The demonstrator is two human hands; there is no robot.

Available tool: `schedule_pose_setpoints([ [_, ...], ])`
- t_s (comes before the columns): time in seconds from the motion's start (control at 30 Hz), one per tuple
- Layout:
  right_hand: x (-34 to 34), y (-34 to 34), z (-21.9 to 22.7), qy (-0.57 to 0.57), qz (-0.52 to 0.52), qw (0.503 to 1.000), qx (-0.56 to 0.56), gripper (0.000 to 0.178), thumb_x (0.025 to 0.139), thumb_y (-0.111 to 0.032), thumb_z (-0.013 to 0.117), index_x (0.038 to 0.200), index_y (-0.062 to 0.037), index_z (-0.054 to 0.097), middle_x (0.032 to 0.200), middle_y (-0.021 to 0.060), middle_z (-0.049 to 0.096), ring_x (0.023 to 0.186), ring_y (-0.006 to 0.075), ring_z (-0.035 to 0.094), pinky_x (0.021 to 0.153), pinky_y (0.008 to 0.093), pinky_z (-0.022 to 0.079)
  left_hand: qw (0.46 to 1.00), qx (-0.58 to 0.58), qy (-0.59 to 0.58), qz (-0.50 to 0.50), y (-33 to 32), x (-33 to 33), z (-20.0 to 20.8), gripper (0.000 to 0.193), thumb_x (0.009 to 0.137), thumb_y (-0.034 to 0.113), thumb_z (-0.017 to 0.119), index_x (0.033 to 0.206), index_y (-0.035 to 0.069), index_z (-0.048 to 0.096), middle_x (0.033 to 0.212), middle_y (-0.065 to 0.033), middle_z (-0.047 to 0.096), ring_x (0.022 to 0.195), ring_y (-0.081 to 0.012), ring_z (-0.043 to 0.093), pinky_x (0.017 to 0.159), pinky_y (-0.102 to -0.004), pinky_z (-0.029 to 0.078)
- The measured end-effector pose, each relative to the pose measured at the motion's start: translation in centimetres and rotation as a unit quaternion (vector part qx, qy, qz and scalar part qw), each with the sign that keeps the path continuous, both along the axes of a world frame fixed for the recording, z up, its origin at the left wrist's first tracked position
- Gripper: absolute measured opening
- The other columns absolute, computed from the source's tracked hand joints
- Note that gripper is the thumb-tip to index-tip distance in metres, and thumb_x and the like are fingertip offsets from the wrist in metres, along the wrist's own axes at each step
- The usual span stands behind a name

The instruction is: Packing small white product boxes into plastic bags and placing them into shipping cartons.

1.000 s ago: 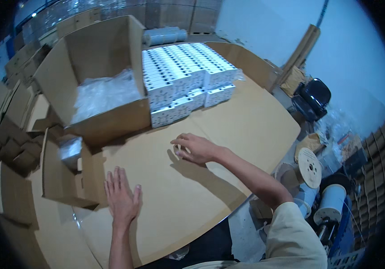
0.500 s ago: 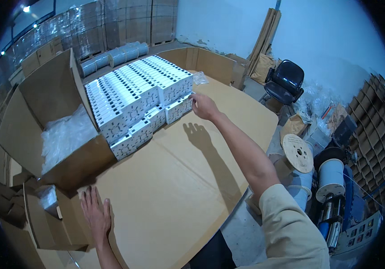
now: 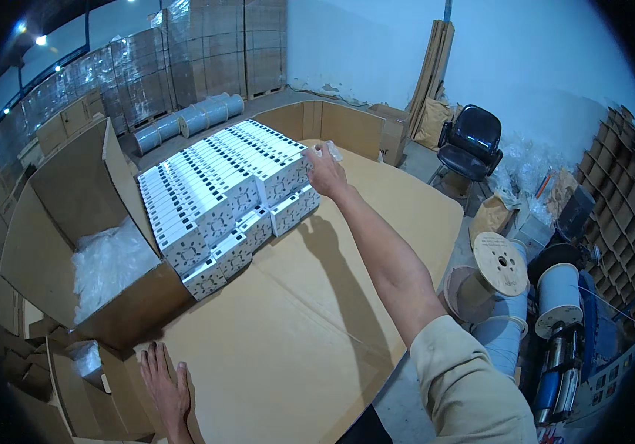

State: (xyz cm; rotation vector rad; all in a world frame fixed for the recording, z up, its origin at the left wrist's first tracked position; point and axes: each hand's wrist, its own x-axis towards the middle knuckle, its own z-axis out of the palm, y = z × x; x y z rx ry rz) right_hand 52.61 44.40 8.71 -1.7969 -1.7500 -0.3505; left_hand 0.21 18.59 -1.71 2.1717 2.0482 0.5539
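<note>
Slim white plastic cases (image 3: 225,166) with dark slots along their top edges stand packed side by side in two layers on a brown cardboard-covered table (image 3: 295,296). Cut-out patterns mark their front ends. My right hand (image 3: 326,174) reaches to the right end of the upper layer, its bent fingers and thumb closed at the corner of the end case. Part of those fingers is hidden from view. My left hand (image 3: 166,383) lies flat on the table at the lower left, fingers stretched out, holding nothing, beside a small cardboard box (image 3: 121,392).
An open carton (image 3: 129,311) with clear plastic bags (image 3: 110,263) adjoins the stack's left side. A bent cardboard strip (image 3: 347,127) borders the table's far side. Beyond the right edge are a black chair (image 3: 469,140) and cable reels (image 3: 501,263); wrapped pallets (image 3: 206,48) line the back.
My right hand has moved up from the lower layer's right end to the upper layer's corner. My left hand still rests flat. The whole view has shifted slightly.
</note>
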Motion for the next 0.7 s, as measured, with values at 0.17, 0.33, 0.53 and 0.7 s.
schedule_pose_setpoints([
  [0.17, 0.2, 0.8, -0.2, 0.035, 0.019, 0.999, 0.033, 0.045, 0.084, -0.002, 0.064, 0.126, -0.0156, 0.052, 0.129, 0.0177, 0.051, 0.117, 0.0416, 0.057, 0.093, 0.0516, 0.052, 1.000, 0.001, 0.001, 0.000, 0.0, 0.3, 0.6, 0.062, 0.095, 0.029, 0.057, 0.150, 0.005, 0.041, 0.157, -0.0178, 0.037, 0.148, -0.0406, 0.026, 0.123, -0.0533, 0.017],
  [0.33, 1.0, 0.6, -0.8, 0.074, 0.014, 0.997, 0.031, 0.041, 0.083, -0.001, 0.066, 0.119, -0.0135, 0.050, 0.115, 0.0183, 0.057, 0.109, 0.0435, 0.058, 0.088, 0.0529, 0.052, 1.000, -0.002, -0.001, 0.004, 0.0, 0.5, 0.5, 0.061, 0.095, 0.028, 0.057, 0.149, 0.004, 0.042, 0.157, -0.0178, 0.037, 0.148, -0.0403, 0.027, 0.123, -0.0526, 0.017],
  [0.53, 2.6, -2.1, -1.2, 0.033, 0.014, 0.999, 0.032, 0.030, 0.087, -0.003, 0.061, 0.115, -0.0135, 0.057, 0.117, 0.0155, 0.056, 0.107, 0.0412, 0.061, 0.086, 0.0509, 0.053, 0.999, -0.034, 0.004, -0.008, -0.1, 0.8, 1.3, 0.060, 0.101, 0.033, 0.051, 0.151, 0.002, 0.040, 0.159, -0.0203, 0.035, 0.150, -0.0401, 0.024, 0.124, -0.0515, 0.014],
  [0.7, 0.6, -6.6, -0.1, 0.077, 0.019, 0.992, 0.096, 0.026, 0.085, -0.003, 0.065, 0.109, -0.0119, 0.061, 0.114, 0.0146, 0.057, 0.105, 0.0404, 0.061, 0.083, 0.0508, 0.052, 1.000, 0.000, -0.013, -0.013, -0.1, -0.3, 0.1, 0.059, 0.100, 0.031, 0.053, 0.152, 0.006, 0.040, 0.160, -0.0165, 0.034, 0.149, -0.0396, 0.025, 0.124, -0.0509, 0.014],
])
